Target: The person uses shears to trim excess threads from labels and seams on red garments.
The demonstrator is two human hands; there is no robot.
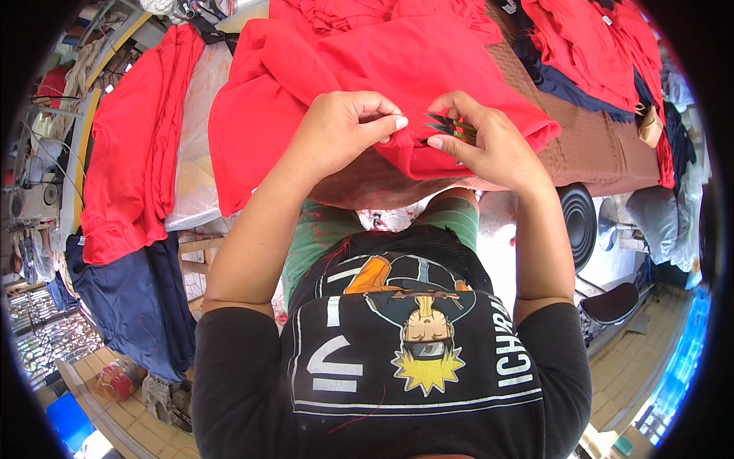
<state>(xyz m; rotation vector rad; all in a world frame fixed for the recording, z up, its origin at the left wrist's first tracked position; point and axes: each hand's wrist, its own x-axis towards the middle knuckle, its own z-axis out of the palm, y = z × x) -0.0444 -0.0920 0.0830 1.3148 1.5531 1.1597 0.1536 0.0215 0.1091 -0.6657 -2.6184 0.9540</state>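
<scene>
At frame centre, the left hand (344, 126) pinches the red garment (428, 61); the right hand (489, 141) grips small thread snips (451, 126) against it.

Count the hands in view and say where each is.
2. The left hand pinches the edge of the red cloth at centre; the right hand, beside it, holds small snips against the same edge. No other person's hands show, though some may be hidden.
</scene>
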